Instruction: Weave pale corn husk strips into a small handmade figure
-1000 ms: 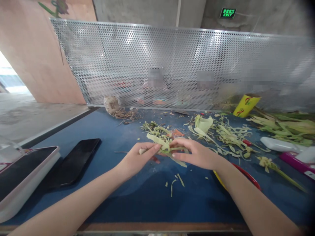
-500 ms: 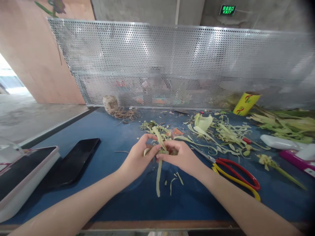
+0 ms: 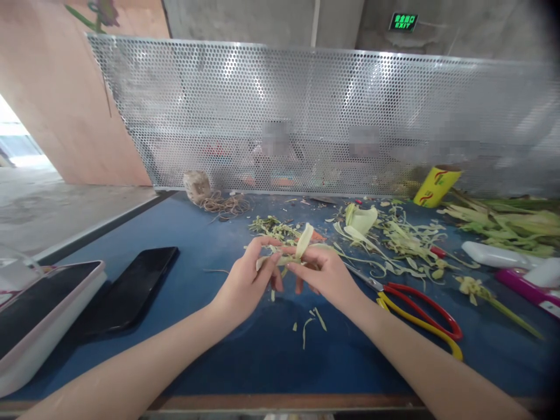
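In the middle of the view I hold a pale green corn husk strip (image 3: pixel 305 240), bent so that one end stands up between my hands. My left hand (image 3: pixel 250 273) pinches its left part between thumb and fingers. My right hand (image 3: pixel 322 269) is closed on it near the fold, thumb against the index finger. Part of the strip is hidden by the fingers. Beneath the hands lie a few small husk scraps (image 3: pixel 321 319) on the blue table. Scissors (image 3: pixel 420 312) with red and yellow handles rest by my right forearm, blades towards the right hand.
Husk shreds (image 3: pixel 406 239) and a pile of husk leaves (image 3: pixel 507 224) lie right. A yellow tube (image 3: pixel 437 185) and a twine roll (image 3: pixel 196 185) stand before the perforated metal screen (image 3: pixel 306 87). On the left are a black phone (image 3: pixel 131 289) and a pale-edged case (image 3: pixel 52 321).
The husk strip that hung down below my hands is now drawn up and folded, its free end pointing up and right. My right hand has shifted slightly; the scissors stay put.
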`<move>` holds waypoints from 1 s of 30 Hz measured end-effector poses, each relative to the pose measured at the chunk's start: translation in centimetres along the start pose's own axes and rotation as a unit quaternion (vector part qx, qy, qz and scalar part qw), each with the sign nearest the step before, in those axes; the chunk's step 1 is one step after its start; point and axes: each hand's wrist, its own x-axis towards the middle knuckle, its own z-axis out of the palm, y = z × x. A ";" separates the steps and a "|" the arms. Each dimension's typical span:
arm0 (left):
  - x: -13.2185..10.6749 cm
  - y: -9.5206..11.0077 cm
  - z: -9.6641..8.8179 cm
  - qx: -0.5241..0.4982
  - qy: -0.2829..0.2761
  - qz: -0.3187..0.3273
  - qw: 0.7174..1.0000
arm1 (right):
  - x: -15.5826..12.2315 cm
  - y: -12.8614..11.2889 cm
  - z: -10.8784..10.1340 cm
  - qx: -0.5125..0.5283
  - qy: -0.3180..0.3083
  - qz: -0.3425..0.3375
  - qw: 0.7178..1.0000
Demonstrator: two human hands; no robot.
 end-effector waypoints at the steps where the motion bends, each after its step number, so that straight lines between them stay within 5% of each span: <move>1: 0.0 0.0 0.0 -0.002 -0.002 0.001 1.000 | -0.1 -0.1 0.0 -0.005 -0.001 -0.005 1.000; 14: 0.7 0.2 -1.3 0.008 0.050 0.014 0.999 | 0.7 1.0 -0.5 0.054 0.024 0.023 0.998; 19: 0.9 0.1 -2.0 0.150 0.042 0.064 0.986 | 0.6 0.6 -1.0 0.030 0.016 0.035 0.999; 23: 0.9 0.8 -2.8 0.184 -0.038 0.107 0.976 | 0.2 0.4 -1.0 -0.074 -0.015 -0.008 0.997; 26: 0.8 1.4 -3.2 0.110 -0.153 0.045 0.981 | 0.1 0.4 -0.9 -0.119 -0.024 -0.026 0.992; 30: 0.8 0.9 -2.6 0.048 -0.181 -0.018 0.982 | 0.0 0.2 -0.6 -0.082 -0.040 -0.007 0.996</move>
